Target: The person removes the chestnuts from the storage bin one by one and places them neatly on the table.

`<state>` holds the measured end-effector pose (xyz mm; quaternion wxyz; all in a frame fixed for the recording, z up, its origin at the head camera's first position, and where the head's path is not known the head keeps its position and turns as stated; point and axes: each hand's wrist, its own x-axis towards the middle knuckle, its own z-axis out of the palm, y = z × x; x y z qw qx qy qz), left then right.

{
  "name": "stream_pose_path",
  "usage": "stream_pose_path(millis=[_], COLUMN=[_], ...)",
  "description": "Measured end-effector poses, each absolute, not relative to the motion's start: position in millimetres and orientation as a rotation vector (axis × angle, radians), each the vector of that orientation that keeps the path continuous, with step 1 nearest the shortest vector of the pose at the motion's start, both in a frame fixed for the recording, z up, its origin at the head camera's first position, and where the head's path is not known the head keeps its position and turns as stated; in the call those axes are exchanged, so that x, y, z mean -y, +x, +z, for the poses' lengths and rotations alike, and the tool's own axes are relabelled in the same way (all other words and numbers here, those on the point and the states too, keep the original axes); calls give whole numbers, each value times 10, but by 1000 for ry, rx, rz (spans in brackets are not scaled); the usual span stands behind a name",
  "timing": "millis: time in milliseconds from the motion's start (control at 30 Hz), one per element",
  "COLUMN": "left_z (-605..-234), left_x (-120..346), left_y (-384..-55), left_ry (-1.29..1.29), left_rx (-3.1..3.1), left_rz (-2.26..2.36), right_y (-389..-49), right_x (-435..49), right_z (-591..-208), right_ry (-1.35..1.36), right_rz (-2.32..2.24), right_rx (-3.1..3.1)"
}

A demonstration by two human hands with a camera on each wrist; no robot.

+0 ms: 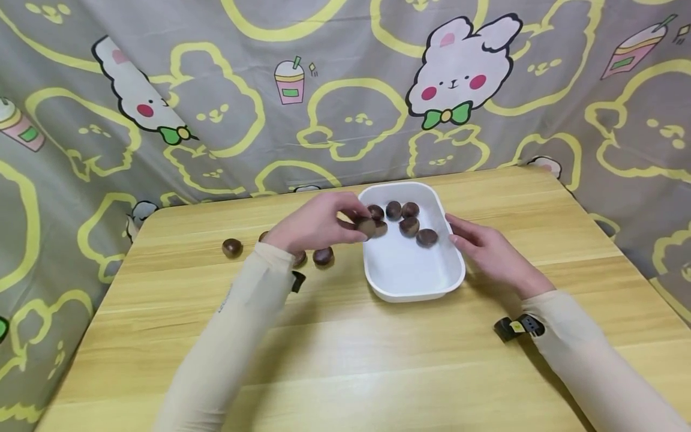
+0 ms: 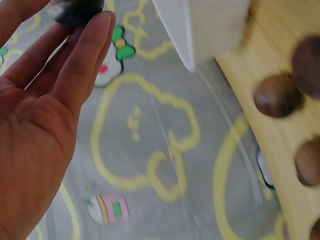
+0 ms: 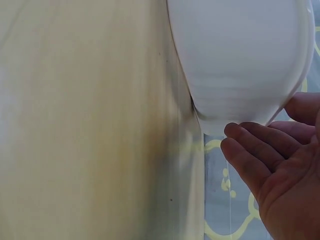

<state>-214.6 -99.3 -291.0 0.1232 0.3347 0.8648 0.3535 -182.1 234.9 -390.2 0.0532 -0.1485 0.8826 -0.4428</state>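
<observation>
My left hand (image 1: 324, 223) pinches a brown chestnut (image 1: 366, 227) at the left rim of a white tray (image 1: 412, 273). In the left wrist view, the dark chestnut (image 2: 80, 11) sits at the fingertips, partly cut off by the frame's top edge. Several glossy chestnuts (image 1: 409, 226) lie in the far half of the tray. At the tray's right side, my right hand (image 1: 488, 255) holds the rim with thumb and fingers. The right wrist view has its fingers (image 3: 255, 145) against the tray's outer wall (image 3: 240, 65).
Left of the tray, several loose chestnuts (image 1: 232, 248) lie on the wooden table (image 1: 345, 372), some partly hidden behind the left wrist. A grey patterned curtain (image 1: 356, 54) hangs along the table's far edge. A black strap device (image 1: 518, 327) is on the right wrist.
</observation>
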Motion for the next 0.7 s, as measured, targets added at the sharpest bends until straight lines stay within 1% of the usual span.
stream_pose_path(millis=[267, 700], left_z=[-2961, -3140], left_x=[1519, 1985], left_y=[-2083, -1979], left_ry=[807, 642], left_rx=[-2654, -2648], left_rz=[993, 1037], right_y=[-1837, -1828], right_x=[-2344, -2374], right_z=[-3921, -3926], right_ry=[-451, -466], right_rz=[-1345, -1380], right_rx=[-2670, -2665])
